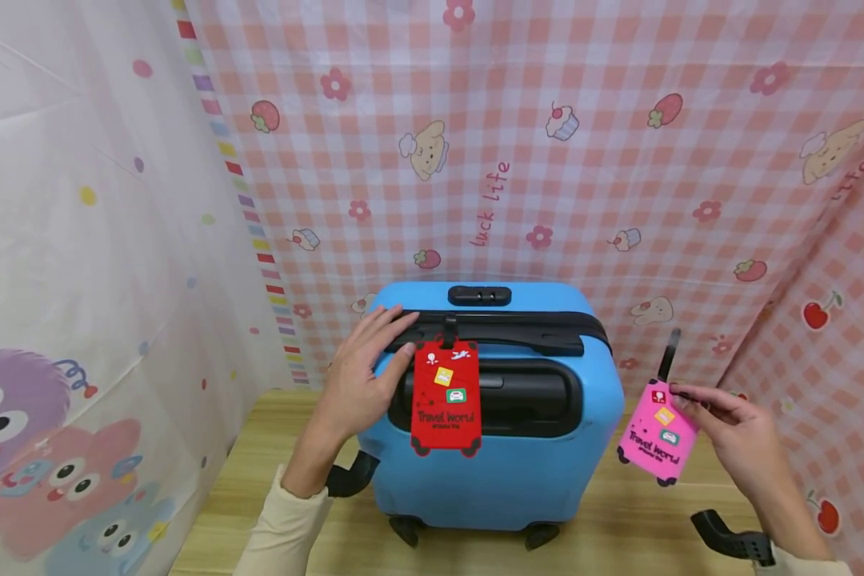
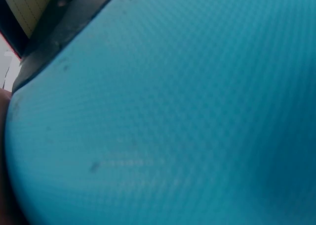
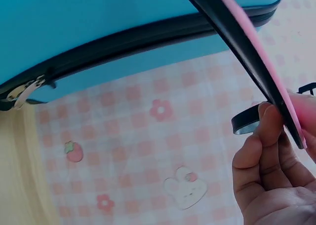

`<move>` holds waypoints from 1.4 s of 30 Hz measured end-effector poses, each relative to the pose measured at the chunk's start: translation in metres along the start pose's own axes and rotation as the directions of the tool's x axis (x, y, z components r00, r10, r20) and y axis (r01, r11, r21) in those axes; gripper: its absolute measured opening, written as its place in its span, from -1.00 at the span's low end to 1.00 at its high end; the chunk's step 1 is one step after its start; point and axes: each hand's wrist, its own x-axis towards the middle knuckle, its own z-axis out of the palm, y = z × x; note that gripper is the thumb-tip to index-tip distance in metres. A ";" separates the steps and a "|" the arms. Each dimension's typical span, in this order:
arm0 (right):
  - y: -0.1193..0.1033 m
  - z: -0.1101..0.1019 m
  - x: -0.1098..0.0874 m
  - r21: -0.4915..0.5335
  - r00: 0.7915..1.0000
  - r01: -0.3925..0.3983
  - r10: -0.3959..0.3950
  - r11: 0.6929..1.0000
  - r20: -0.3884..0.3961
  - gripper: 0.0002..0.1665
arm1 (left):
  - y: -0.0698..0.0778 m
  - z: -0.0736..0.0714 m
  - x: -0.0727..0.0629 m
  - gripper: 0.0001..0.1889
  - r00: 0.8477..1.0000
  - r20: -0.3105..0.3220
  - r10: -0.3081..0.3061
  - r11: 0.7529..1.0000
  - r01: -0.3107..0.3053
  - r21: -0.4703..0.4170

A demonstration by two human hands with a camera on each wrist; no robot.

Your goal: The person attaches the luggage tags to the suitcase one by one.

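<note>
A blue suitcase [image 1: 490, 488] stands upright in the middle of the head view. From its black top handle [image 1: 529, 340] hangs a red luggage tag [image 1: 432, 400] by a black strap [image 1: 450, 328]. My left hand [image 1: 356, 384] rests on the suitcase's upper left corner, fingers extended, thumb tip at the red tag's edge. Off to the suitcase's right, my right hand [image 1: 752, 440] pinches a pink luggage tag [image 1: 644, 424] between thumb and fingers, its strap [image 1: 667, 360] pointing up. The right wrist view shows this pink tag [image 3: 254, 42] edge-on; blue shell [image 2: 173, 111] fills the left wrist view.
The suitcase stands on a wood-grain surface [image 1: 259, 472]. Behind it hangs a pink checked cloth [image 1: 518, 160], which also covers the right side. A white cartoon cloth [image 1: 115, 240] hangs at the left. A zipper pull [image 3: 29, 91] shows on the suitcase's side.
</note>
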 end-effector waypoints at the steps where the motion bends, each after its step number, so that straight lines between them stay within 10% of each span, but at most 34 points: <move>1: -0.003 0.000 0.000 0.013 1.000 0.010 -0.010 1.000 0.001 -0.74 | 0.000 0.000 0.000 -0.53 1.000 0.001 0.000 1.000 0.000 0.000; 8: -0.021 0.000 0.002 -0.011 0.999 0.047 -0.047 0.999 0.005 -0.74 | 0.000 0.000 0.000 -0.53 1.000 0.003 -0.002 1.000 0.002 -0.004; 25: -0.061 -0.001 0.002 0.432 0.995 0.008 -0.052 0.902 0.089 -0.70 | 0.001 0.001 -0.001 -0.54 1.000 -0.003 -0.002 1.000 0.002 -0.001; 31: -0.075 0.002 0.003 0.425 0.984 0.037 -0.107 0.904 0.143 -0.70 | 0.000 0.000 -0.001 -0.54 1.000 -0.001 -0.006 1.000 0.006 -0.005; 42: -0.101 0.020 0.007 0.486 0.866 0.184 -0.375 0.855 0.330 -0.63 | 0.001 0.000 0.000 -0.54 1.000 -0.006 0.000 1.000 0.000 0.010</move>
